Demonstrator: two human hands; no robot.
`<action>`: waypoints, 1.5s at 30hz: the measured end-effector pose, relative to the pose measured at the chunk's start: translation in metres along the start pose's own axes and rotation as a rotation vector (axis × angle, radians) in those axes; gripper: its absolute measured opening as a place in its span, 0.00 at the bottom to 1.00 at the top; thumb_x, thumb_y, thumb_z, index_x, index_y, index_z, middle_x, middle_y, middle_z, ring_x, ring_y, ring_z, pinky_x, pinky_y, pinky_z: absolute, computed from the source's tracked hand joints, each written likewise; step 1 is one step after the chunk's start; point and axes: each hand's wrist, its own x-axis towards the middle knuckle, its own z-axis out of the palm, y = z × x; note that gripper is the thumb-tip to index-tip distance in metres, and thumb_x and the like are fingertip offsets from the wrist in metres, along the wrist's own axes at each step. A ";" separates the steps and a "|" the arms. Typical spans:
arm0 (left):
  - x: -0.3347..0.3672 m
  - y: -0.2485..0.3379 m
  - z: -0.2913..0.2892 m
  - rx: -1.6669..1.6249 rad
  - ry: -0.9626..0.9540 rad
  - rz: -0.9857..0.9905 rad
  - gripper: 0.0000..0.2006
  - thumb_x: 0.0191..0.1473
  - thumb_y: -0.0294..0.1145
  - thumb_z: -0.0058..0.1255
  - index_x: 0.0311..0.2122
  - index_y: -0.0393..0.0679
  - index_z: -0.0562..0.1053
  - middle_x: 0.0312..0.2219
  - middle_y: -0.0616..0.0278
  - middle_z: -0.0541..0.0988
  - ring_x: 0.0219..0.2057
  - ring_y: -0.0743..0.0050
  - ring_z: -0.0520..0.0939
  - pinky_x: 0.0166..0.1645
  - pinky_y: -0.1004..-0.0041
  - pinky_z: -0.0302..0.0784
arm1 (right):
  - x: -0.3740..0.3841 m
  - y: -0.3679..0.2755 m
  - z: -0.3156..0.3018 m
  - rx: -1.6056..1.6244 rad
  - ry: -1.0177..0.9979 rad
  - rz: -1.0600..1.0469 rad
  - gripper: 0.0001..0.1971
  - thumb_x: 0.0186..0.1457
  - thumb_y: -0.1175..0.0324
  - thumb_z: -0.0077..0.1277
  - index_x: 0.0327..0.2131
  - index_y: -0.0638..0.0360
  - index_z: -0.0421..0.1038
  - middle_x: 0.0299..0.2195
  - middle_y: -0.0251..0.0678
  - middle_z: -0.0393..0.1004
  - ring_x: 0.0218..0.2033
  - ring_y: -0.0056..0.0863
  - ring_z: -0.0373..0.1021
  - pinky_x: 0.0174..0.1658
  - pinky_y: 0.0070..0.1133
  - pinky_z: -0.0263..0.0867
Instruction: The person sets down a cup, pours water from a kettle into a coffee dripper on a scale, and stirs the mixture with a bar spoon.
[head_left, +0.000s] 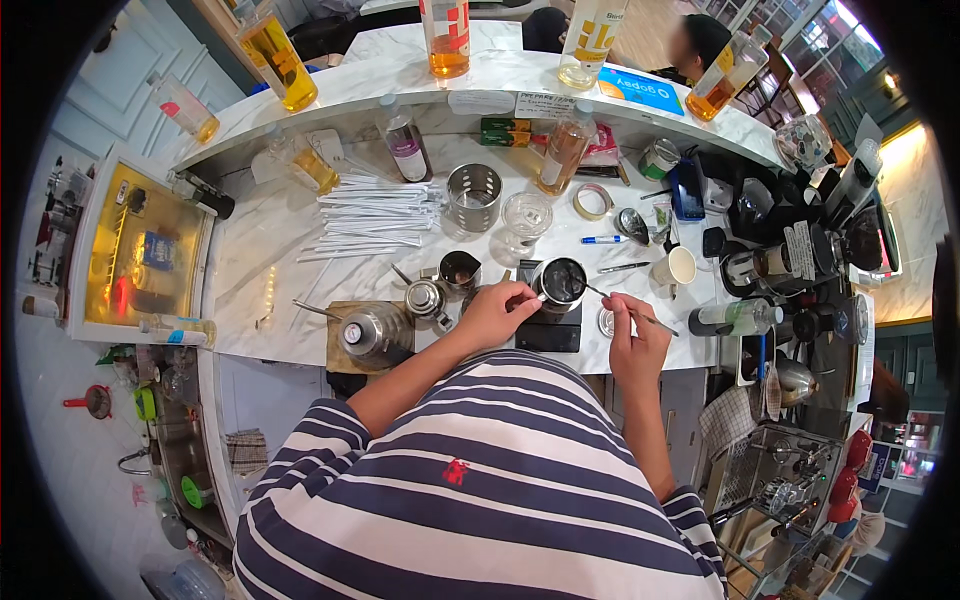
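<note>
A small metal cup (538,296) with dark contents stands on a flat black scale (548,337) near the counter's front edge. My left hand (495,318) is closed at the cup's left side, its fingertips pinching what looks like its handle. Between the fingers of my right hand (638,340) is a thin spoon (652,321), its far end reaching over the cup's rim into the dark contents. A small round metal lid or dish (607,322) lies between the cup and my right hand. To the left of the cup are a metal pot with a knob (425,298) and a metal pitcher (461,270).
A steel kettle (372,335) rests on a wooden board at left. Behind are wrapped straws (370,215), a perforated steel holder (474,197), a glass vessel (527,217) and bottles (404,140). A paper cup (676,266) and a lying bottle (737,317) are on the right.
</note>
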 end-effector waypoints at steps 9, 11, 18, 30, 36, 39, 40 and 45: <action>0.000 -0.004 -0.001 -0.022 -0.011 -0.020 0.12 0.63 0.38 0.59 0.40 0.39 0.80 0.26 0.67 0.79 0.27 0.82 0.74 0.35 0.74 0.71 | -0.003 -0.008 -0.011 0.038 -0.038 -0.054 0.03 0.62 0.75 0.58 0.36 0.65 0.81 0.33 0.40 0.84 0.35 0.36 0.79 0.41 0.27 0.73; 0.000 -0.005 -0.001 -0.021 -0.017 -0.022 0.12 0.63 0.38 0.59 0.40 0.38 0.80 0.26 0.68 0.79 0.27 0.82 0.74 0.35 0.74 0.71 | -0.001 -0.010 -0.006 0.041 -0.034 -0.064 0.03 0.62 0.76 0.58 0.36 0.65 0.81 0.33 0.40 0.84 0.35 0.36 0.79 0.41 0.27 0.73; -0.002 -0.010 0.000 -0.047 -0.003 0.004 0.12 0.64 0.37 0.59 0.41 0.38 0.80 0.25 0.69 0.78 0.27 0.83 0.74 0.34 0.74 0.71 | 0.003 -0.003 -0.015 0.000 -0.002 -0.041 0.04 0.62 0.75 0.59 0.36 0.64 0.81 0.32 0.42 0.83 0.34 0.38 0.78 0.40 0.27 0.72; -0.003 -0.007 0.000 -0.045 -0.028 -0.016 0.11 0.63 0.37 0.59 0.41 0.37 0.80 0.26 0.68 0.78 0.27 0.83 0.73 0.35 0.74 0.72 | 0.009 -0.002 -0.015 -0.001 -0.016 -0.041 0.04 0.62 0.75 0.58 0.35 0.64 0.81 0.33 0.41 0.83 0.35 0.39 0.78 0.39 0.28 0.72; -0.001 -0.004 0.001 -0.030 -0.024 -0.011 0.12 0.63 0.37 0.60 0.41 0.38 0.80 0.27 0.68 0.79 0.27 0.83 0.74 0.35 0.74 0.72 | 0.010 -0.013 -0.014 0.031 -0.143 -0.161 0.03 0.61 0.76 0.59 0.36 0.65 0.81 0.34 0.41 0.83 0.35 0.39 0.77 0.40 0.29 0.72; -0.003 -0.003 0.000 -0.023 -0.015 -0.008 0.12 0.63 0.37 0.60 0.42 0.38 0.80 0.27 0.68 0.79 0.27 0.83 0.74 0.35 0.74 0.72 | 0.013 -0.010 -0.013 0.004 -0.115 -0.131 0.03 0.61 0.75 0.59 0.36 0.64 0.81 0.34 0.40 0.83 0.35 0.39 0.77 0.40 0.29 0.72; -0.003 -0.003 -0.001 -0.021 -0.013 -0.009 0.12 0.63 0.37 0.60 0.42 0.38 0.80 0.27 0.68 0.79 0.27 0.83 0.74 0.35 0.74 0.72 | 0.015 -0.007 -0.014 -0.015 -0.087 -0.110 0.03 0.62 0.75 0.58 0.37 0.63 0.81 0.34 0.40 0.83 0.35 0.39 0.77 0.40 0.29 0.72; -0.002 0.002 -0.002 -0.036 -0.027 -0.004 0.13 0.62 0.38 0.61 0.41 0.37 0.80 0.26 0.68 0.79 0.27 0.83 0.74 0.34 0.74 0.72 | 0.012 -0.010 -0.029 -0.074 -0.114 -0.155 0.02 0.60 0.75 0.60 0.35 0.62 0.80 0.31 0.40 0.82 0.33 0.40 0.76 0.39 0.31 0.70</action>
